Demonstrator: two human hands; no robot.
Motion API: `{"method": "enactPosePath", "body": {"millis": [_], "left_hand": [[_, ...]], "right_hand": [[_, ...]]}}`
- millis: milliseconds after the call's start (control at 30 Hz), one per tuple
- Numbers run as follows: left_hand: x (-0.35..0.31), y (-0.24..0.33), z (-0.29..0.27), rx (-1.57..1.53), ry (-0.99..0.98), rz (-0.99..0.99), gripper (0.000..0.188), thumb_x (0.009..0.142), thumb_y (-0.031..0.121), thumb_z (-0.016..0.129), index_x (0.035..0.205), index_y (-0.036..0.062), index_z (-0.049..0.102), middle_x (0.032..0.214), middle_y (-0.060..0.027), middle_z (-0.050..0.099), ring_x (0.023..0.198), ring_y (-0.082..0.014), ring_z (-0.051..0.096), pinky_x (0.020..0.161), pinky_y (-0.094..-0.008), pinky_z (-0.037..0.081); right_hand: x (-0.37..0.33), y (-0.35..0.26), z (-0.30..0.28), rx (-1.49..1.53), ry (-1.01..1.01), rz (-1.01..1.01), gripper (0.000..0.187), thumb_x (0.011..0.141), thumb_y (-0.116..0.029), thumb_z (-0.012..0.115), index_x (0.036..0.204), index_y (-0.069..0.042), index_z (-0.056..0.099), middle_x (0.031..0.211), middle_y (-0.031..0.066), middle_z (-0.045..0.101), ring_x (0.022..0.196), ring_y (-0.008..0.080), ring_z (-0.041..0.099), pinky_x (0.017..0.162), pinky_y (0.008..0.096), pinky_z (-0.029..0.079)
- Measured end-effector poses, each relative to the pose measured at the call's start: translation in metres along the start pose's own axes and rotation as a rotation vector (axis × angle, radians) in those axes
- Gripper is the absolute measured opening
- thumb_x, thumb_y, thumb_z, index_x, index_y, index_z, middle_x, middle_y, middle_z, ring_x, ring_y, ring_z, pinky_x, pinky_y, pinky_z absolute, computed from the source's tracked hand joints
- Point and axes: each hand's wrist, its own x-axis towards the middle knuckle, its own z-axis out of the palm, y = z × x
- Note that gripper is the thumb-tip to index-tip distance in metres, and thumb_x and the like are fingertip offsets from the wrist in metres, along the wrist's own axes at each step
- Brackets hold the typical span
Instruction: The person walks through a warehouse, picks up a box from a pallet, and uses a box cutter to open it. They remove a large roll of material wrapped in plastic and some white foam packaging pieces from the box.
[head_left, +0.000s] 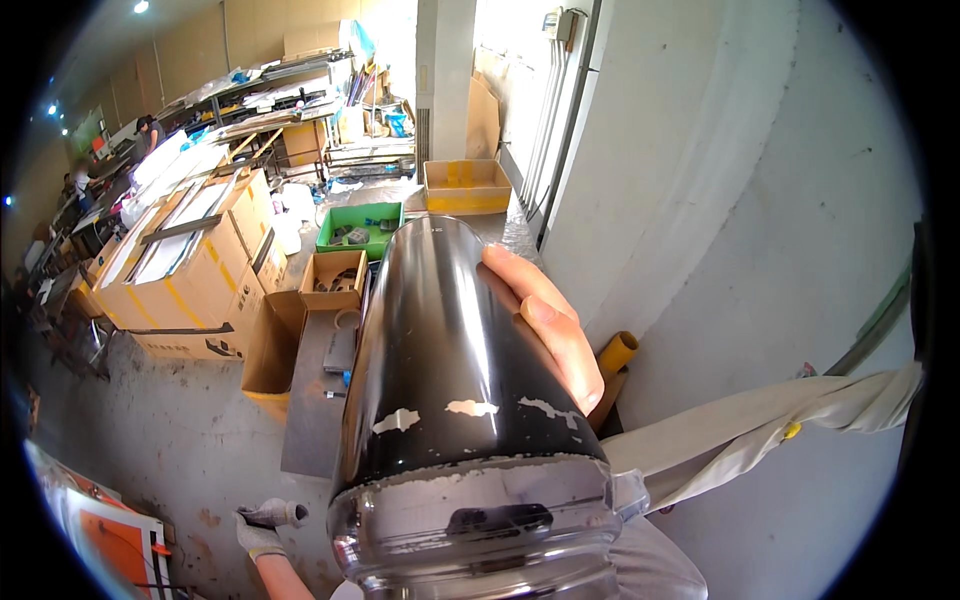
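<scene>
A black bottle (437, 340) with a clear plastic neck (470, 510) fills the middle of the view, very close, its base pointing away and up. Its black coating is chipped near the neck. Bare fingers of my right hand (548, 325) wrap round its right side; the thumb is hidden. Low on the left, my left hand (258, 533) wears a light knit work glove. It is closed on a grey bundle (275, 513) with a dark opening, which looks like a second glove.
Beyond the bottle stand a green bin (345, 218) with dark parts, a small cardboard box (333, 272) and a yellow-taped carton (466, 188). Large cartons (180, 280) stand left. A twisted pale cloth (740, 430) hangs along the right wall. Two people are far left.
</scene>
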Motion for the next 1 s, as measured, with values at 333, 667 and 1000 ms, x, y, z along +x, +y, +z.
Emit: {"method": "enactPosePath", "body": {"millis": [333,667,1000], "left_hand": [[-0.004,-0.001,0.002,-0.027,0.007,-0.057,0.035,0.097,0.045,0.044,0.094,0.0134,0.06,0.094,-0.0041,0.06,0.092,-0.0227,0.056,0.088,-0.0408,0.043],[-0.025,-0.002,0.024,-0.004,0.024,-0.058,0.036,0.097,0.045,0.045,0.095,0.012,0.059,0.097,-0.0047,0.06,0.096,-0.0235,0.055,0.091,-0.0409,0.042],[0.0,-0.007,-0.002,-0.02,0.043,-0.04,0.035,0.097,0.043,0.047,0.1,0.0113,0.06,0.101,-0.0051,0.06,0.098,-0.0224,0.055,0.091,-0.0406,0.043]], "right_hand": [[-0.003,0.002,-0.003,-0.01,-0.013,0.059,0.048,0.08,0.002,0.068,0.121,-0.004,0.046,0.117,0.0311,0.057,0.105,0.0449,0.061,0.089,0.0469,0.051],[-0.006,-0.001,-0.004,-0.027,-0.014,0.095,0.049,0.079,0.003,0.068,0.121,-0.005,0.046,0.117,0.0304,0.058,0.105,0.0445,0.061,0.089,0.0458,0.051],[-0.006,-0.01,-0.002,-0.042,0.018,0.095,0.05,0.078,0.004,0.069,0.121,-0.005,0.047,0.118,0.0296,0.058,0.106,0.0442,0.061,0.089,0.0447,0.051]]}}
